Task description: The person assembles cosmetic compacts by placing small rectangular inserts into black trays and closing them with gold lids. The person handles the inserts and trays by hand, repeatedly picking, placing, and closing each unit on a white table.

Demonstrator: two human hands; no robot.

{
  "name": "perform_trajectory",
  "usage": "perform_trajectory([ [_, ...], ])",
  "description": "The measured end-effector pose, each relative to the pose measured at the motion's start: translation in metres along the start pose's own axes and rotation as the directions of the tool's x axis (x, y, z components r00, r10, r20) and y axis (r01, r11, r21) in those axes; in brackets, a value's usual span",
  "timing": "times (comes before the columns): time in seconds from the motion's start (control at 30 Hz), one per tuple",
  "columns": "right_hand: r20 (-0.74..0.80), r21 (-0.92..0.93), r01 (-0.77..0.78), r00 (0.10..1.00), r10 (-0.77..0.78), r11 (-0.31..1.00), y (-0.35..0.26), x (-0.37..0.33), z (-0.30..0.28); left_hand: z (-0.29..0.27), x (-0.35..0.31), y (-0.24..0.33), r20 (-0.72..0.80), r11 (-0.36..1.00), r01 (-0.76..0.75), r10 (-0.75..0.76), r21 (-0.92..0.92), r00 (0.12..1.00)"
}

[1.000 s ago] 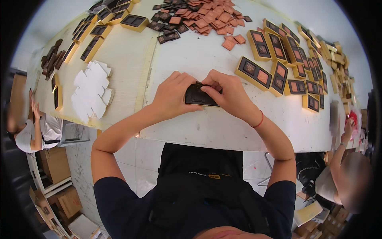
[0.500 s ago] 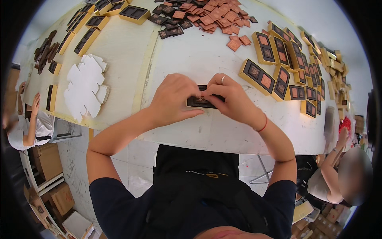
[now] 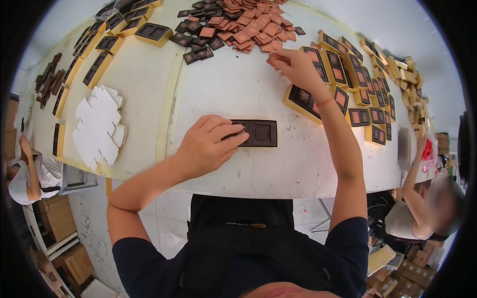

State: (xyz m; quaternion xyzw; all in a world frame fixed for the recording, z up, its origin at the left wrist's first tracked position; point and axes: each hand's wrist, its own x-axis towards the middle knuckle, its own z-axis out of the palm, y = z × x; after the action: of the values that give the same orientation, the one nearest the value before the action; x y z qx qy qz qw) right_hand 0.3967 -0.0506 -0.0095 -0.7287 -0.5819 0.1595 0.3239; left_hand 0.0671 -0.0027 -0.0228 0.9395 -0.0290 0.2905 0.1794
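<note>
A shallow black-lined box lies on the table in front of me, its right compartment bare. My left hand curls over the box's left end, fingertips resting on a dark square packet there and covering most of it. Farther out to the right, my right hand is at the near edge of a heap of copper-coloured square packets. Its fingers are pinched on a copper-coloured packet, largely hidden by them. Dark square packets lie at the heap's left.
Filled gold-sided boxes stand close together beside my right forearm. At the far left are boxes with bare black inserts, flat white card pieces and brown strips. Other people sit at both ends of the table.
My right hand has left the box and reached away to the copper-coloured packets, pinching one. My left hand stays at the box's left end. The whole view has shifted slightly.
</note>
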Motion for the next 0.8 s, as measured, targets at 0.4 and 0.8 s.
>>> perform_trajectory([
  [0.4,0.046,0.533,0.158,0.975,-0.215,0.831,-0.077,-0.107,0.009,0.000,-0.001,-0.002,0.013,0.998,0.045,-0.045,-0.034,0.999],
  [0.8,-0.007,0.288,0.160,0.986,-0.165,0.944,-0.067,-0.144,0.016,-0.003,0.002,-0.003,0.044,0.990,0.087,-0.083,-0.107,0.996],
])
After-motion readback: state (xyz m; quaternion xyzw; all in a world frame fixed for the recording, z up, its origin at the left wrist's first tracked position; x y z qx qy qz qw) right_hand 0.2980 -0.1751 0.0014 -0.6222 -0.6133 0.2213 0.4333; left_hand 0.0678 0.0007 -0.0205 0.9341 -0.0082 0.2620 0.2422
